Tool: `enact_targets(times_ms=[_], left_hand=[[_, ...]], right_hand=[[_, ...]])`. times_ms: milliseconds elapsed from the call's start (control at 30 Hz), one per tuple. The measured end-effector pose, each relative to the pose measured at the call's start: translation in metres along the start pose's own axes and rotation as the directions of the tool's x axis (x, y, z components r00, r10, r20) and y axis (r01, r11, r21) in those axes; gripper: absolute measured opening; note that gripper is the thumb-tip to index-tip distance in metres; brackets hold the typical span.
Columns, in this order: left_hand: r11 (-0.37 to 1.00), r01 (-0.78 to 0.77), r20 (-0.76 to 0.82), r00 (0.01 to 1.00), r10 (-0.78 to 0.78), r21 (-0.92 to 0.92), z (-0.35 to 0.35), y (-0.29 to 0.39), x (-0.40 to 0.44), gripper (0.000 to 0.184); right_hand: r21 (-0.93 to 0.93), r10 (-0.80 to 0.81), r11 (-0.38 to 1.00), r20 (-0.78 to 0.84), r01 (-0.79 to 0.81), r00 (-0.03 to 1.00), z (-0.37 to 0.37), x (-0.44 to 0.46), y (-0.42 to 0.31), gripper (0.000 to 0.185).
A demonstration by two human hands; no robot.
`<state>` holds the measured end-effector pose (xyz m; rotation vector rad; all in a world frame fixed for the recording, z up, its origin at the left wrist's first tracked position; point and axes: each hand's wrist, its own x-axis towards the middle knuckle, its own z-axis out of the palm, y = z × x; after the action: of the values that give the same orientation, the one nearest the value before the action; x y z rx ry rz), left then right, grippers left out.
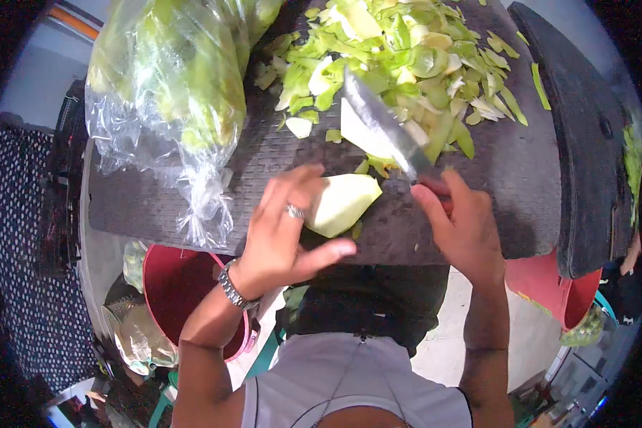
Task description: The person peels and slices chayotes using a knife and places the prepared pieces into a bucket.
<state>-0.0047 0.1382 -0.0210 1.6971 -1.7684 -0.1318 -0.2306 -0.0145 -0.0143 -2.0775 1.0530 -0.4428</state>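
My left hand (285,225), with a ring and a metal-band watch, is at the left side of a pale green peeled fruit chunk (346,203). Its fingers touch or overlap the chunk, and its thumb stretches out below. Blur softens the fingertips. My right hand (464,225) is closed round the handle of a kitchen knife (381,121), whose blade slants up and to the left. A flat pale slice (362,135) lies beside or against the blade; contact is unclear. Beyond it spreads a heap of green peels and trimmings (414,57).
A knotted clear plastic bag (171,93) of green produce sits at the table's left. The dark textured tabletop (150,207) ends just before my body. Below stand a red bucket (182,285) at left and another red bucket (549,285) at right. A black panel (581,150) borders the right side.
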Motion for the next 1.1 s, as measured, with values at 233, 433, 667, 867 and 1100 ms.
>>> enact_targets(times_ms=[233, 433, 667, 867, 1100], left_hand=[[0.977, 0.211, 0.32, 0.925, -0.204, 0.011, 0.005, 0.014, 0.036, 0.062], [0.936, 0.314, 0.439, 0.871, -0.219, -0.157, 0.01, 0.024, 0.044, 0.057], [-0.374, 0.314, 0.423, 0.869, -0.258, -0.873, 0.021, 0.001, 0.049, 0.056], [-0.663, 0.127, 0.305, 0.939, -0.16, -0.738, 0.047, -0.004, 0.06, 0.065], [-0.588, -0.013, 0.245, 0.901, -0.358, -0.809, 0.053, 0.015, 0.072, 0.05]], right_hand=[[0.31, 0.128, 0.947, -0.107, -0.089, 0.986, -0.013, -0.01, -0.022, 0.027], [0.587, 0.151, 0.808, -0.107, -0.06, 0.983, -0.013, -0.02, -0.01, 0.023], [0.727, 0.075, 0.686, -0.055, -0.012, 0.996, -0.018, -0.03, -0.005, 0.02], [0.789, 0.069, 0.609, 0.052, -0.083, 0.996, -0.009, -0.04, -0.012, 0.023], [0.751, 0.088, 0.64, 0.137, -0.161, 0.987, -0.004, -0.047, -0.011, 0.027]])
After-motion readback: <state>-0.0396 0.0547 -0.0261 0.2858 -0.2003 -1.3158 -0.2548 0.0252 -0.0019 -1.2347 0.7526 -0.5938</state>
